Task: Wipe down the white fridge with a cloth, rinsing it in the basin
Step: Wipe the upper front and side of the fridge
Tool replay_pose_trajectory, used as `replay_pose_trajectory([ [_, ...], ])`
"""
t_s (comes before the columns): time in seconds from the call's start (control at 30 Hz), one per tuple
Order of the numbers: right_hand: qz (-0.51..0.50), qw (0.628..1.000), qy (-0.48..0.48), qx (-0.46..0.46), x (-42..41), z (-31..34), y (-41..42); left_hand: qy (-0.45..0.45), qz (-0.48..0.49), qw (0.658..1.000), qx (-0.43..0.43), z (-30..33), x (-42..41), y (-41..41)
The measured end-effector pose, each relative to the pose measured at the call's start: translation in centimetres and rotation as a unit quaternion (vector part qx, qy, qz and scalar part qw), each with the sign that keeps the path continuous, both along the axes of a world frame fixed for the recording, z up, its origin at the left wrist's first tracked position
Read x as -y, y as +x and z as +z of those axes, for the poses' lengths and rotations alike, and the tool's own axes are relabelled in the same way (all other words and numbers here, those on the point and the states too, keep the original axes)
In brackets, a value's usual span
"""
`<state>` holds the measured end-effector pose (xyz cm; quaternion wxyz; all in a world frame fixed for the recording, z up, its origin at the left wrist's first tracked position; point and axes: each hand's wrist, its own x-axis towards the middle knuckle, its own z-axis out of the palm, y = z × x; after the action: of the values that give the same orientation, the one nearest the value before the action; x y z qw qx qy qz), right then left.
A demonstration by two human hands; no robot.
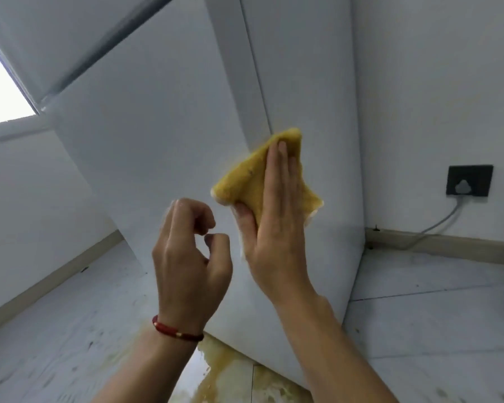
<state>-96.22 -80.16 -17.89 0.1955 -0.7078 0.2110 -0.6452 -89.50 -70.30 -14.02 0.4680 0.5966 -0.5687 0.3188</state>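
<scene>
- Fridge (163, 146): white, two faces meeting at a vertical corner edge near centre; door seam running diagonally at 11 o'clock.
- Cloth (245, 175): yellow, bunched into a rough triangle, pressed flat against the fridge at the corner edge, just right of centre.
- Right hand (274, 225): palm flat over the cloth, fingers (281, 158) extended and together, thumb hooked under the lower cloth edge; holding it by pressure more than by grip.
- Left hand (186, 257): free at 7 o'clock of the cloth, fingers loosely curled, grasping nothing, apart from the fridge; red bracelet (176, 333) on the wrist.
- Floor (56, 330): pale tile, speckled; yellowish wet puddle (216, 370) at 6 o'clock, at the fridge base.
- Wall socket (469, 180): dark, with a plug and grey cable, at 3 o'clock, well apart from the cloth.
- Basin: not in view.
- Risk, judged: the flat-palm hold could let the cloth slide off at the corner edge and drop into the puddle.
- Risk, judged: a soaked cloth would send more runoff down to the floor, a slip hazard underfoot.
- Risk, judged: drips flung toward 3 o'clock could reach the socket.
</scene>
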Motion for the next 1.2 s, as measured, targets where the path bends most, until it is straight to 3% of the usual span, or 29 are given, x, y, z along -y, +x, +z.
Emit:
replay_pose_trajectory([
  [0.07,0.018,0.997,0.075,-0.018,-1.6,-9.0,-0.6,0.06,-0.026,0.995,0.078,-3.2,-0.1,0.4],
  [0.13,0.0,0.987,0.151,-0.049,-2.9,-17.0,-1.2,0.108,-0.033,0.989,0.097,-5.9,-0.2,1.1],
  [0.27,-0.025,0.944,0.313,-0.103,-4.9,-25.1,-2.0,0.159,-0.021,0.987,0.009,-8.5,-0.1,0.9],
  [0.37,0.011,0.929,0.36,-0.088,-5.7,-23.6,-1.9,0.175,-0.026,0.983,-0.037,-9.2,-0.3,0.8],
  [0.57,0.015,0.989,0.146,-0.009,-3.7,-11.7,-0.5,0.182,-0.007,0.98,-0.081,-10.1,-1.0,0.9],
  [0.63,0.003,0.993,0.115,-0.012,-2.9,-10.8,-0.3,0.275,-0.012,0.959,-0.065,-10.5,-1.4,1.3],
  [0.67,-0.005,0.993,0.116,-0.01,-2.8,-12.1,-0.3,0.357,-0.005,0.933,-0.042,-10.5,-1.8,1.8],
  [0.77,-0.037,0.984,0.177,0.0,-4.0,-19.4,0.2,0.605,0.039,0.795,0.006,-10.8,-3.0,2.8],
  [0.8,-0.043,0.978,0.206,-0.002,-4.1,-21.9,0.2,0.62,0.041,0.784,-0.019,-11.0,-3.5,2.5],
  [0.87,-0.048,0.961,0.273,-0.013,-5.0,-26.4,0.0,0.581,0.028,0.811,-0.063,-11.8,-4.6,1.8],
  [0.93,-0.043,0.941,0.333,-0.043,-5.4,-29.7,-0.4,0.561,0.021,0.827,-0.044,-12.9,-5.1,0.9],
  [1.13,0.027,0.867,0.488,-0.096,-6.4,-31.9,-1.4,0.595,0.039,0.801,-0.048,-14.8,-5.7,-0.1],
  [1.2,0.007,0.88,0.47,-0.075,-7.7,-28.8,-0.9,0.6,0.048,0.797,-0.054,-15.0,-6.3,0.0],
])
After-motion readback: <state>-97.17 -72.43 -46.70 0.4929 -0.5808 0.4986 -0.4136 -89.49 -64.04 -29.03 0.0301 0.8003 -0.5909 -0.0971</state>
